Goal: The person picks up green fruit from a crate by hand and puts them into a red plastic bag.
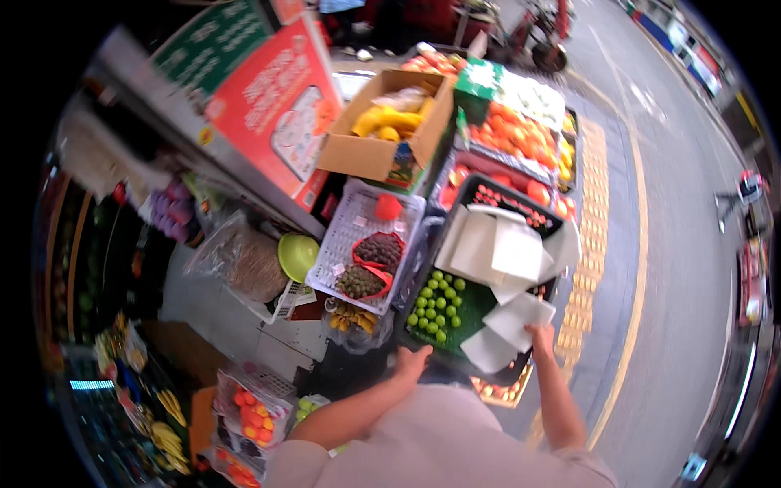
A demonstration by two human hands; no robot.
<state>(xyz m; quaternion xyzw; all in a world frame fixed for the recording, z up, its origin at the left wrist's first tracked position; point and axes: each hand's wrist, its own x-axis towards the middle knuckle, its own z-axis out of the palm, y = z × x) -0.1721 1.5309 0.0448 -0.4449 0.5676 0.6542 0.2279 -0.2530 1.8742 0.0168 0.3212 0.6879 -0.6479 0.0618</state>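
Note:
A black plastic crate (pixel 455 358) with a green lining is in front of me. Round green fruits (pixel 439 305) lie in its left part, and white sheets (pixel 492 248) are spread loosely over the rest. At the near left corner, my left hand (pixel 413 362) is closed on the crate's rim, thumb on top. My right hand (pixel 540 337) grips the right side of the crate, its thumb against a smaller white sheet (pixel 521 319). The fingers of both hands are partly hidden behind the rim.
Left of the crate stands a pale plastic basket (pixel 325 264) with dark grapes in red nets. Beyond are a cardboard box (pixel 350 154) of yellow fruit and a crate of orange fruits (pixel 521 134). A red sign (pixel 272 106) leans at left; the road (pixel 683 244) runs along the right.

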